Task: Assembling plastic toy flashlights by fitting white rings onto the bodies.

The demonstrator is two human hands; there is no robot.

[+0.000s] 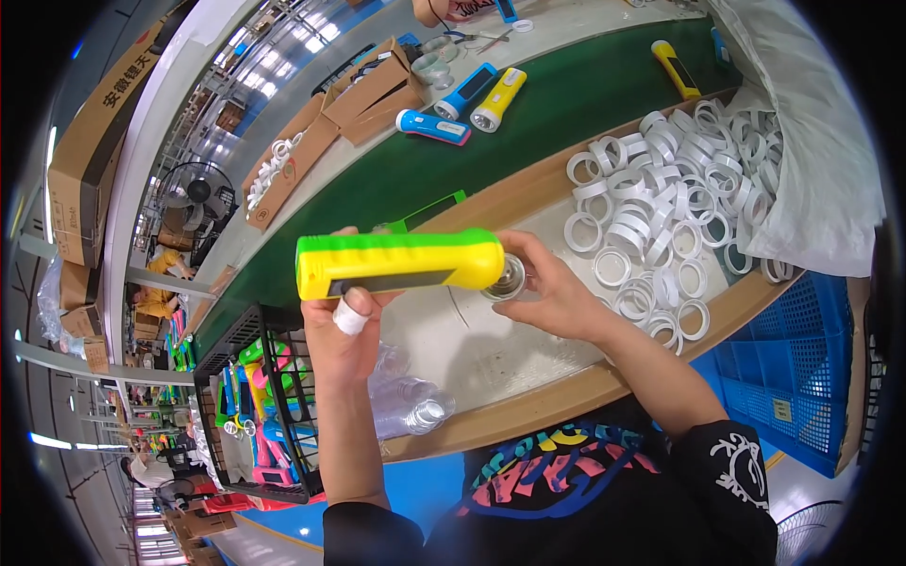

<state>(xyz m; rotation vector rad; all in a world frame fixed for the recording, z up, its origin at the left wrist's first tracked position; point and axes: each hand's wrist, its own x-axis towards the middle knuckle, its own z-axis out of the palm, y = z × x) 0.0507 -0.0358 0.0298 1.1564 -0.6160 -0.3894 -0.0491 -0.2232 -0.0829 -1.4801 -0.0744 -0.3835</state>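
Holding a yellow-and-green flashlight (401,261) level across the centre of the frame, I have the fingers of my left hand (342,335) wrapped around its left end, a white wrap (350,317) on one digit. A dark panel (389,281) runs along the side facing me. At the flashlight's wider right end, the fingers of my right hand (559,294) grasp a silvery round piece (511,280) by its edge; I cannot tell whether it is seated in the flashlight.

Beneath my hands lies a shallow cardboard tray (528,413), with clear plastic cups (422,412) nested near my left forearm, lower centre. White rings (651,222) are heaped in the tray at the right of the frame, just beside a whitish plastic sack (816,160).

Just beyond the flashlight, a green frame-like part (436,209) rests on the bench (595,85). Farther up, at upper centre, lie a blue-and-pink flashlight (432,126), a blue flashlight (466,91) and a yellow flashlight (500,98); another yellow one (674,68) is at upper right.

At lower left, a black crate (247,332) holds more colourful flashlights. A blue crate (774,387) stands at lower right, and a black fan (198,191) at upper left.
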